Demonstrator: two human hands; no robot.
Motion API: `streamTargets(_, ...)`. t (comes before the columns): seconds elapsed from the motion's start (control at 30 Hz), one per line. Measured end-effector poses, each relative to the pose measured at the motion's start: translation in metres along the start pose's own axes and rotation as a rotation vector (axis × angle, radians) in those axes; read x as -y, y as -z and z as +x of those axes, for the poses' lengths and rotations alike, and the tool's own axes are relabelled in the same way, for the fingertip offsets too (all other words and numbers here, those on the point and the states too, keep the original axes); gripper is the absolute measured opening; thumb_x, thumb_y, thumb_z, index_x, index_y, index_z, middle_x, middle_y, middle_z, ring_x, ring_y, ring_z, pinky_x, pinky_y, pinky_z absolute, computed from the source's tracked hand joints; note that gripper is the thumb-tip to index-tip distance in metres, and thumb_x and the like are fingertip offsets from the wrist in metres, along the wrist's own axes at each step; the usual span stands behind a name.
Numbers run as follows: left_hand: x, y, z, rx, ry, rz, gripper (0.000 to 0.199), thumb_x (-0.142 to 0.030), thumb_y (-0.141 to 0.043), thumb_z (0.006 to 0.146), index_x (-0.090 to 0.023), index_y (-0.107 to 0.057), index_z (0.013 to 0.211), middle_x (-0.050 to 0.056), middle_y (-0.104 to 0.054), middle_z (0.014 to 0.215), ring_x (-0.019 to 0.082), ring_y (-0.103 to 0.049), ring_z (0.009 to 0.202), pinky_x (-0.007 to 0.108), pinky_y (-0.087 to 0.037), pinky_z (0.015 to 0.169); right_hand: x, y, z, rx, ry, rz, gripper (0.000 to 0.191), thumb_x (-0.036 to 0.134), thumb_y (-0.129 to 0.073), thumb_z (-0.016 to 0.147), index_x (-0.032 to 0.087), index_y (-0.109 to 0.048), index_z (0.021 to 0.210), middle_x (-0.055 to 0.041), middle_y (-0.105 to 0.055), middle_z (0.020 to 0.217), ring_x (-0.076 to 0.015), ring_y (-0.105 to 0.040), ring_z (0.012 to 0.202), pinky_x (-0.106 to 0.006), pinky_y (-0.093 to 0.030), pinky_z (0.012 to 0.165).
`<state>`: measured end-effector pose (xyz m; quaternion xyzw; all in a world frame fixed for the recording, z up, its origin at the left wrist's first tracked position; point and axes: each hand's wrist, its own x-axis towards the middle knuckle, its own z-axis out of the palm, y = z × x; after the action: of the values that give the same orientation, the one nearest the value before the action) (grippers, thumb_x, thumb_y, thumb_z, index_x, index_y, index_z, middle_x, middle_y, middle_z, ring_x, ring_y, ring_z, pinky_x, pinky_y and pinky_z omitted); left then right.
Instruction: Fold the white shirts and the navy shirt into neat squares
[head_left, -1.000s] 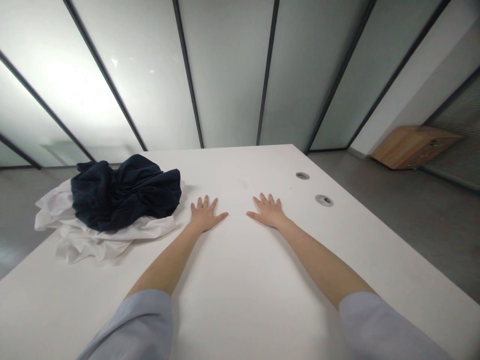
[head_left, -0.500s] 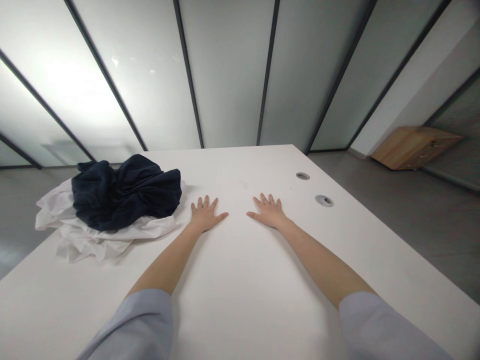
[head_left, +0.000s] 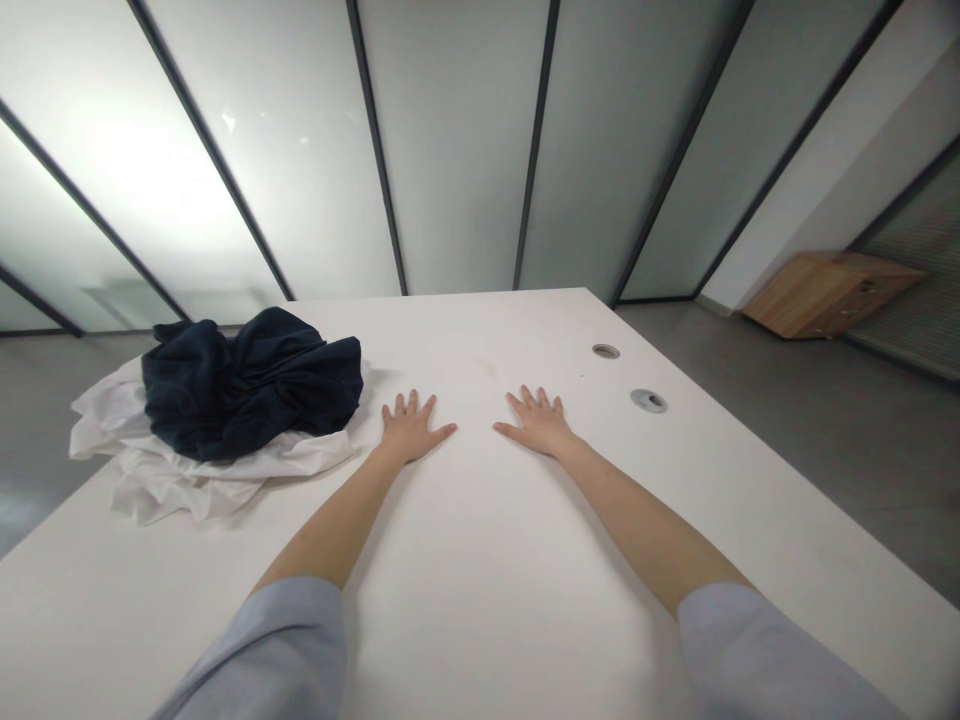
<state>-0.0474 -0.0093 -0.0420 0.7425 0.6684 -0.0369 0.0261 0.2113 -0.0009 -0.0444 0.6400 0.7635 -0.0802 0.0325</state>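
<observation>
Both my hands lie flat on the white table (head_left: 480, 560), palms down and fingers spread. My left hand (head_left: 409, 428) is open and holds nothing; it rests just right of a heap of cloth. On top of that heap is a crumpled dark navy cloth (head_left: 251, 385), its kind hidden by the folds. Beneath it spreads a rumpled white cloth (head_left: 187, 490), partly covered and reaching the table's left edge. My right hand (head_left: 538, 422) is open too, with nothing in it, and has a gap between it and my left hand.
Two round cable grommets, a far one (head_left: 606, 351) and a nearer one (head_left: 649, 401), are set in the table right of my right hand. Frosted glass panels (head_left: 457, 150) stand behind the table. A wooden cabinet (head_left: 817, 295) is on the floor at right.
</observation>
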Motion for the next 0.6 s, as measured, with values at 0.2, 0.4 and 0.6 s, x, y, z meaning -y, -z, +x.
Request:
streamTargets(0.2,0.0001,-0.0004,-0.0004,-0.005,-0.005,-0.01,0.094,-0.083,-0.015,0.077,-0.025,-0.021,0.15,0.014,-0.013,0.158,0.042,-0.01,0.142,0.062,-0.012,0.109,-0.0003,-0.0009,-0.0001,-0.014,0.004,0.008,0.093,0.084,-0.021,0.077,0.028,-0.02,0.151,-0.0095,-0.009,0.159,-0.0411,-0.005,0.142,-0.063,-0.007,0.109)
streamTargets(0.4,-0.0005,0.0017,-0.0015,-0.002,-0.005,0.004,0.093,-0.082,-0.016,0.077,-0.026,-0.021,0.151,0.013,-0.014,0.158,0.041,-0.011,0.142,0.061,-0.013,0.109,-0.0009,-0.002,0.001,-0.009,0.004,0.004,0.094,0.084,-0.02,0.077,0.028,-0.019,0.151,-0.0093,-0.008,0.159,-0.0415,-0.005,0.142,-0.063,-0.007,0.109)
streamTargets(0.6,-0.0008,0.002,-0.0013,0.003,-0.002,-0.007,0.094,-0.083,-0.015,0.077,-0.025,-0.022,0.15,0.014,-0.013,0.158,0.041,-0.01,0.142,0.062,-0.012,0.109,-0.0003,-0.0012,0.0001,-0.009,0.003,0.006,0.093,0.084,-0.02,0.077,0.027,-0.02,0.151,-0.0095,-0.008,0.159,-0.0414,-0.005,0.142,-0.063,-0.007,0.109)
